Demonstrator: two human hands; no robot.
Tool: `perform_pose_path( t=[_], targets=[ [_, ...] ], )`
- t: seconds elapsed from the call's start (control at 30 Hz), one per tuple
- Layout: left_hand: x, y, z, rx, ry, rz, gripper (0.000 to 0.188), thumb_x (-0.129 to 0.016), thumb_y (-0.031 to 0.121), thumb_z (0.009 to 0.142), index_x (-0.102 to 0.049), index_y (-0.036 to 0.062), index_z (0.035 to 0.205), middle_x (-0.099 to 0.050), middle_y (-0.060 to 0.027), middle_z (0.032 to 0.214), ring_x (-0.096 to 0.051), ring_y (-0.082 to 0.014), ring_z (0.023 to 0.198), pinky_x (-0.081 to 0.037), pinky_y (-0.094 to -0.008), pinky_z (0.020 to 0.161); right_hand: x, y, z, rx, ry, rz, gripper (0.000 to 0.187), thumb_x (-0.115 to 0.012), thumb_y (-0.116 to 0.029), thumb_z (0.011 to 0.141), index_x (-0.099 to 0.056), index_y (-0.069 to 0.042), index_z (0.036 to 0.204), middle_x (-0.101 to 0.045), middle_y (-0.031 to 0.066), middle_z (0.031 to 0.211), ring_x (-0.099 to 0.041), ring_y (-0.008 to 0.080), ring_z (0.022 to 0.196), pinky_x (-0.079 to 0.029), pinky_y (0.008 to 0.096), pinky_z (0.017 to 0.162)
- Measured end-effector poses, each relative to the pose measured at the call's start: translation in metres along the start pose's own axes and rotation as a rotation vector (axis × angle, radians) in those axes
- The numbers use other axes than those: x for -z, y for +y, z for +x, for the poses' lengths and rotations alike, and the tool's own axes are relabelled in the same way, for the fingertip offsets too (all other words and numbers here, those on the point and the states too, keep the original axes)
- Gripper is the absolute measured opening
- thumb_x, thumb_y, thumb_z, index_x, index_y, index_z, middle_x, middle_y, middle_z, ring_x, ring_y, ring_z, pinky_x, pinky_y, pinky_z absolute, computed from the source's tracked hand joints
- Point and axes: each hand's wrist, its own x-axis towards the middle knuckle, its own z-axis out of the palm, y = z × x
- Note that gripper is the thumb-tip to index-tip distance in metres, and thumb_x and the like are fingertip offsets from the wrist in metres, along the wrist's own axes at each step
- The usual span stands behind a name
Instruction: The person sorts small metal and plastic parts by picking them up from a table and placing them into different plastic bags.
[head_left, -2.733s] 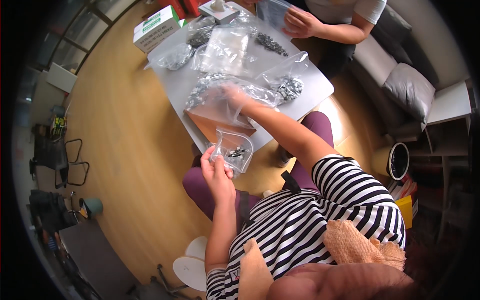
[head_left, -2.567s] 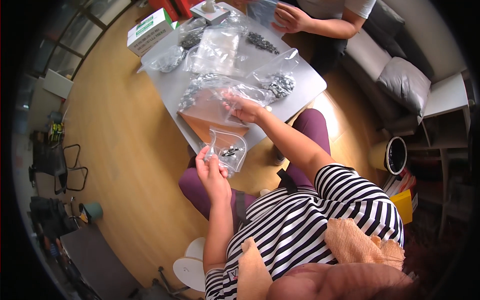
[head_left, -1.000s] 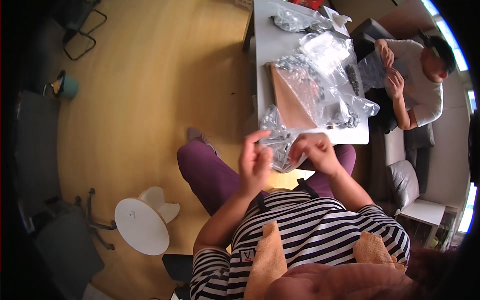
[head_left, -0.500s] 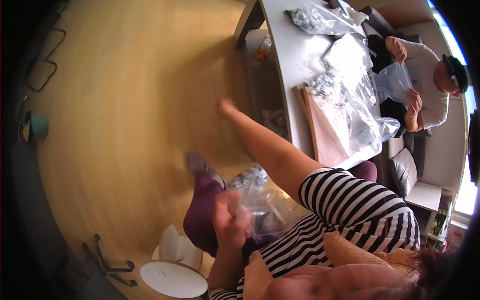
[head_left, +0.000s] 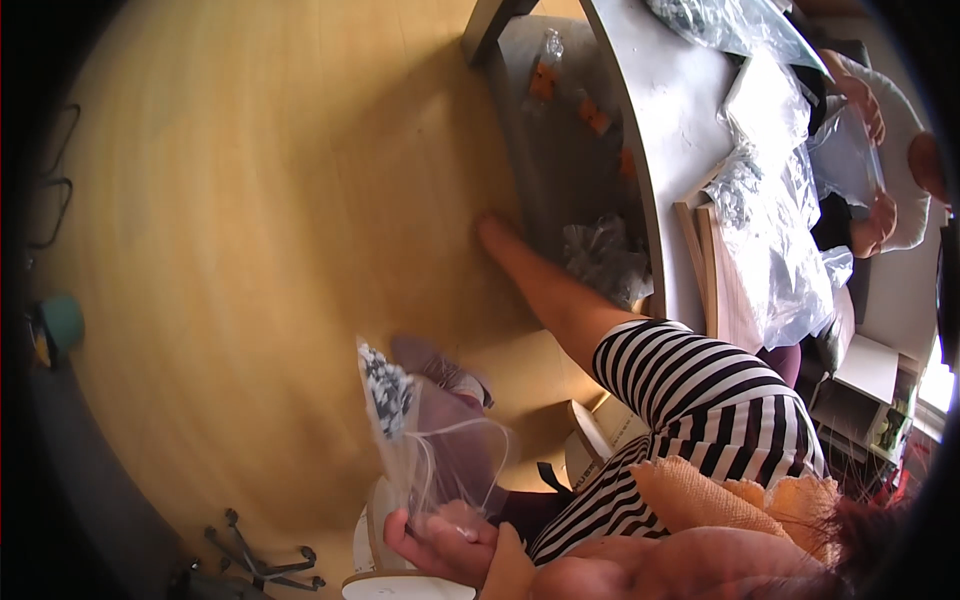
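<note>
Gripped in my left hand (head_left: 445, 540) at the lower middle is a clear drawstring bag (head_left: 455, 455). Its white cord loops hang loose, and small black and white pieces (head_left: 388, 390) fill its far corner. The closed fingers bunch the plastic near its mouth. Behind the bag shows a purple-clad leg with a shoe (head_left: 440, 368). My right arm, in a striped sleeve, stretches forward over the floor, and my right hand (head_left: 497, 232) is by the shelf under the grey table. Its fingers are too small and unclear to make out.
On the table (head_left: 670, 120) lie shiny clear bags (head_left: 775, 230) and wooden boards (head_left: 725, 270). Orange items in plastic (head_left: 543, 82) rest on the lower shelf. A co-worker's hands (head_left: 870, 235) hold a clear bag. Nearby are a white round seat (head_left: 410, 587), a chair base (head_left: 262, 565) and a green bin (head_left: 62, 325).
My left hand now has the bag out to the left over the floor, with the pieces visible in its corner. The view has shifted, showing more of the shelf under the table.
</note>
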Motion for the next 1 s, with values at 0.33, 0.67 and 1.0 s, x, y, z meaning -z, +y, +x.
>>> perform_pose_path(
  t=[0.33, 0.67, 1.0],
  targets=[
    [-0.01, -0.005, -0.003, -0.715, -0.068, 0.405, 0.033, -0.047, 0.002, 0.092, -0.047, 0.0059, 0.125, -0.039, 0.0037, 0.066, -0.034, -0.006, 0.054, -0.028, -0.0185, 0.047, 0.335, -0.376, -0.114, 0.311, -0.46, 1.339, 0.008, -0.066, -0.008, 0.079, -0.059, -0.005, 0.081, -0.059, -0.0003, 0.074, -0.054, 0.01, 0.065, -0.046, 0.0268, 0.06],
    [-0.021, 0.102, -0.099, 0.009, -0.441, -0.908, 0.036, -0.05, 0.011, 0.094, -0.045, 0.0068, 0.129, -0.038, 0.0031, 0.067, -0.035, -0.0053, 0.054, -0.025, -0.0178, 0.046, 0.571, -0.295, -0.323, 1.158, -0.211, 0.171, 0.028, -0.077, -0.021, 0.073, -0.069, -0.011, 0.098, -0.039, 0.0189, 0.144, -0.032, 0.0389, 0.133, -0.036, 0.0493, 0.103],
    [-0.003, 0.178, -0.19, -0.349, -0.737, -1.054, 0.034, -0.049, 0.01, 0.094, -0.045, 0.002, 0.126, -0.035, 0.0048, 0.061, -0.03, -0.003, 0.047, -0.025, -0.0178, 0.044, 0.643, -0.167, -0.406, 1.028, -0.125, 0.886, 0.055, -0.072, -0.034, 0.084, -0.051, -0.005, 0.127, -0.042, 0.0193, 0.14, -0.039, 0.0311, 0.131, -0.034, 0.0428, 0.106]
  ],
)
